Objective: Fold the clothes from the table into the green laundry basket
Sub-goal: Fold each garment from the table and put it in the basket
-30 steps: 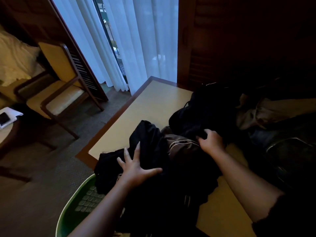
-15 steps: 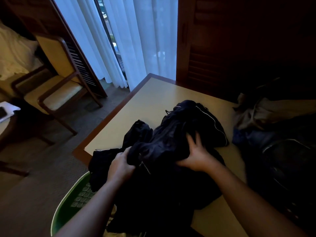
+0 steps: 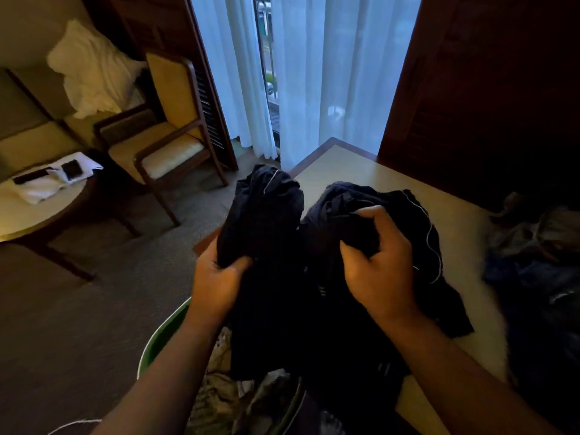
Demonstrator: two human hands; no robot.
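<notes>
Left hand (image 3: 216, 277) and right hand (image 3: 376, 271) each clench bunch of dark garment (image 3: 276, 309), above green laundry basket (image 3: 160, 340).

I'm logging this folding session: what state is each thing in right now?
left hand, grips one bunch of the dark clothing
right hand, grips another bunch of it
dark clothing, crumpled, unfolded, partly raised
green laundry basket, holds some clothes
clothes pile, unfolded on the table's right side
curtains, drawn, narrow gap between them
</notes>
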